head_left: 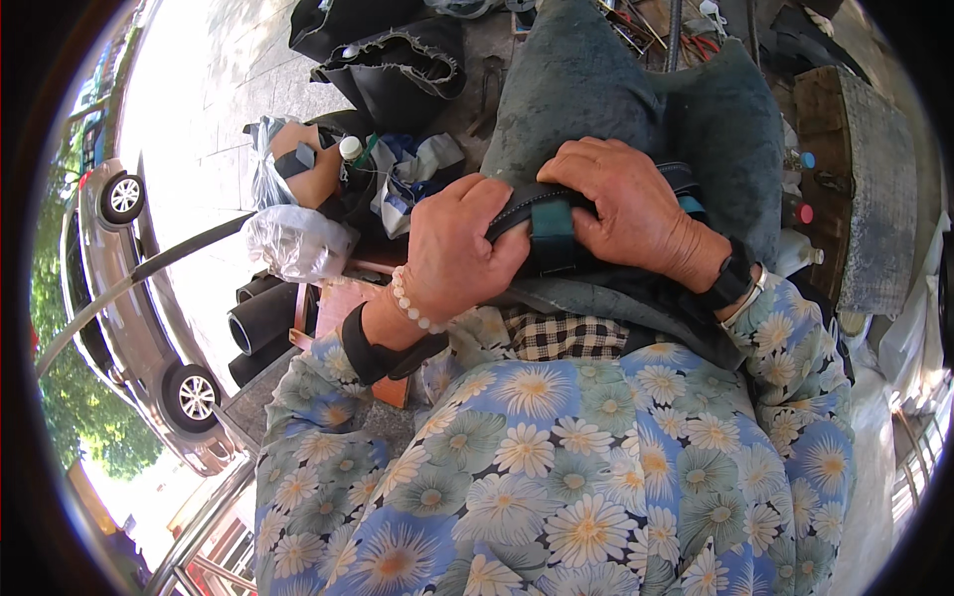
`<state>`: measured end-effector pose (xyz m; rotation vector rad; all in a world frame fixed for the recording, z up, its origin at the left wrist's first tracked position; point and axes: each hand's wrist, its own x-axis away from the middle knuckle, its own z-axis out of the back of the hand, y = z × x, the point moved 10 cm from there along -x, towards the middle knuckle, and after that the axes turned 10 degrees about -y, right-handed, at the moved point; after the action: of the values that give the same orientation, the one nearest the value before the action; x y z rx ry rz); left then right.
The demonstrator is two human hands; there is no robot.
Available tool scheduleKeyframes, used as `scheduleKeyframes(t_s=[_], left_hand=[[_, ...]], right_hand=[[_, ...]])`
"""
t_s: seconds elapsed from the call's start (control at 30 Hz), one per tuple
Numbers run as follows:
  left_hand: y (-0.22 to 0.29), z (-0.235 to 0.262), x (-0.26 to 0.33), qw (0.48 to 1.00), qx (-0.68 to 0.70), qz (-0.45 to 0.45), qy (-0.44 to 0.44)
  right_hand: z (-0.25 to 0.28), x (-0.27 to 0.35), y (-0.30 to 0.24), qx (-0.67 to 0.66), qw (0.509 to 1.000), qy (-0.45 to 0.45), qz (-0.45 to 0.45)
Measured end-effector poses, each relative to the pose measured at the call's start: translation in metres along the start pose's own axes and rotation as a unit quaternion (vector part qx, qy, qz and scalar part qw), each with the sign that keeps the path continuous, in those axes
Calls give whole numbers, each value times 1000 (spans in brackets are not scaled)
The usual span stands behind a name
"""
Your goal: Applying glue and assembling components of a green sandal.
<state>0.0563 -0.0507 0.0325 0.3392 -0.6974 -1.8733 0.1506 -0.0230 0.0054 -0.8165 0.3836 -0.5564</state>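
Observation:
Across my lap lies a dark grey-green cloth [571, 94], and both hands are above it. My left hand [442, 248] is closed around one end of a black strap [514, 209] with pale stitching along its edge. From the other side my right hand [626, 204] grips the same strap, its fingers curled over the top and the thumb beneath. Between the hands a dark green band [553, 233] crosses the strap. Beyond my right hand another stitched black part [678, 177] with a teal edge shows. How these parts join is hidden by my fingers.
At the left are black rolls [263, 323], a clear plastic bag [298, 243] and a white-capped bottle [350, 149]. Black sheet material [397, 74] lies farther off. A wooden box [870, 189] stands at the right, with tools [641, 30] at the far end. A car [144, 308] is parked far left.

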Motion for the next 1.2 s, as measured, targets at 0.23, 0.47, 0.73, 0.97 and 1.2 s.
scheduleKeyframes(t_s=[0.23,0.47,0.73,0.97,1.2], left_hand=[[-7,-2,4,998,58,-7,12],[-10,-3,7,997,75,-9,16],[-11,-1,9,998,65,-6,16],[-11,-2,8,999,49,-9,12],[-6,0,7,999,12,-24,22]], right_hand=[[0,1,-5,6,1000,-10,-8],[0,0,-11,21,1000,-18,-1],[0,-1,-12,42,999,-9,2],[0,-3,-8,16,1000,1,7],[-2,-2,-6,18,1000,2,4]])
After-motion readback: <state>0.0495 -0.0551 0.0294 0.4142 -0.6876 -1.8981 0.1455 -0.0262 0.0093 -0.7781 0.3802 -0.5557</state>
